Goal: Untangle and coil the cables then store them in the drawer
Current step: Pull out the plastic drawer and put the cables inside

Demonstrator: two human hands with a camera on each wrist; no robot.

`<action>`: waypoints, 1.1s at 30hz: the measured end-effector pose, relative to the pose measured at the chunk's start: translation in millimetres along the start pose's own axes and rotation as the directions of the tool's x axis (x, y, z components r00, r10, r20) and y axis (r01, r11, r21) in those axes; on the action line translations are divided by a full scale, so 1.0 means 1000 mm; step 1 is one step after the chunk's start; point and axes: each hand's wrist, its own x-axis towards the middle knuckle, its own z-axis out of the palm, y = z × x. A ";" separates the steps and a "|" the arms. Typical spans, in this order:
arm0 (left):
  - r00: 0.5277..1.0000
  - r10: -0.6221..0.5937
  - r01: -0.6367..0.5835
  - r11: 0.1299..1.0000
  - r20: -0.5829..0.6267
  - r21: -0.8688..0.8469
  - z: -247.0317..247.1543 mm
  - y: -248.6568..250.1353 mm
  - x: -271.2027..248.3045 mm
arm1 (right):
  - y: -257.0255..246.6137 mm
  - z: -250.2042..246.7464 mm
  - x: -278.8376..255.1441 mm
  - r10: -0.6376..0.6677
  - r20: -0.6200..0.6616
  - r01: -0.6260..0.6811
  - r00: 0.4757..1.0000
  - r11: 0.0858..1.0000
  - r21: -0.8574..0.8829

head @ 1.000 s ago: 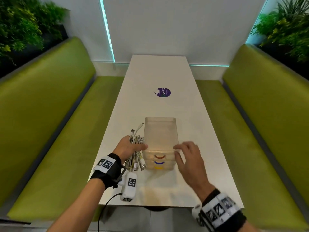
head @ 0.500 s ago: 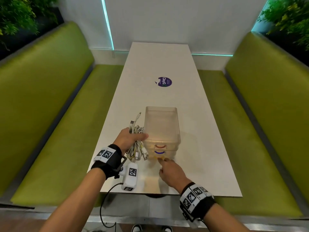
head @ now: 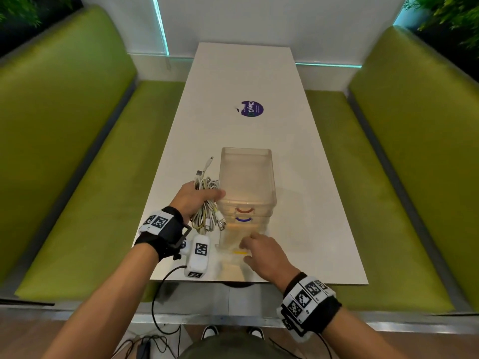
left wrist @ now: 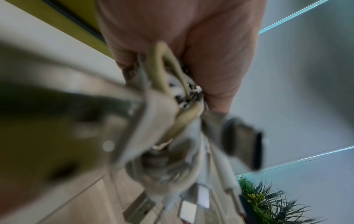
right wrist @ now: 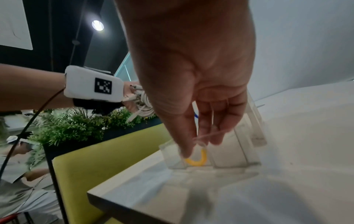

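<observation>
Green booths are flanking the white tabletop (head: 298,203). I'm gripping the soft, light bundle of white and yellowish cables (head: 207,203) in my left hand (head: 193,200), at 9 o'clock of the clear plastic drawer unit (head: 246,182); my right hand's fingers (right wrist: 186,145) are pinching the bottom drawer's yellow handle (right wrist: 197,159), sliding lightly.

The bundled cream-white and pale yellow cables (head: 207,203) are showing silver plugs. The translucent, frosted plastic drawer unit (head: 246,177) is displaying curved red, blue and yellow handles. The long white table (head: 311,203) is bearing a round purple sticker (head: 252,108). Black-and-white square-patterned wristbands are contrasting with olive-green upholstered benches (head: 77,151).
</observation>
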 end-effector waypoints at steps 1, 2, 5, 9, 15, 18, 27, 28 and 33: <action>1.000 0.000 0.000 1.000 -0.002 0.001 0.000 0.000 0.000 | 0.000 0.001 -0.002 0.008 0.042 -0.008 0.999 1.000 -0.008; 1.000 0.001 -0.001 1.000 -0.002 0.002 0.000 0.001 -0.001 | 0.000 0.001 -0.005 -0.002 0.092 0.003 0.996 1.000 -0.011; 1.000 0.003 -0.003 1.000 0.002 0.003 0.002 0.003 -0.002 | -0.001 0.003 -0.017 -0.091 0.247 0.097 0.965 0.995 -0.010; 1.000 0.011 -0.011 1.000 -0.005 -0.014 0.004 0.005 -0.007 | -0.003 0.001 -0.024 -0.119 0.256 0.106 0.959 0.992 0.066; 0.977 0.165 -0.154 0.984 -0.135 0.090 0.000 0.005 -0.028 | -0.010 -0.034 -0.030 -0.075 0.021 0.057 0.997 0.891 0.451; 0.946 0.260 -0.246 0.965 -0.195 0.096 0.000 0.004 -0.051 | -0.024 -0.061 -0.029 0.005 -0.163 0.106 0.987 0.741 0.663; 0.937 0.333 -0.338 0.800 -0.102 -0.497 0.049 0.013 -0.118 | -0.079 -0.088 -0.023 -0.243 -0.089 0.184 0.966 0.404 0.896; 0.945 0.318 -0.303 0.767 -0.075 -0.565 0.049 0.014 -0.121 | -0.079 -0.087 -0.024 -0.250 -0.097 0.196 0.963 0.410 0.891; 0.942 0.334 -0.262 0.796 0.035 -0.545 0.049 0.017 -0.120 | -0.078 -0.086 -0.036 -0.106 -0.246 0.268 0.963 0.420 0.867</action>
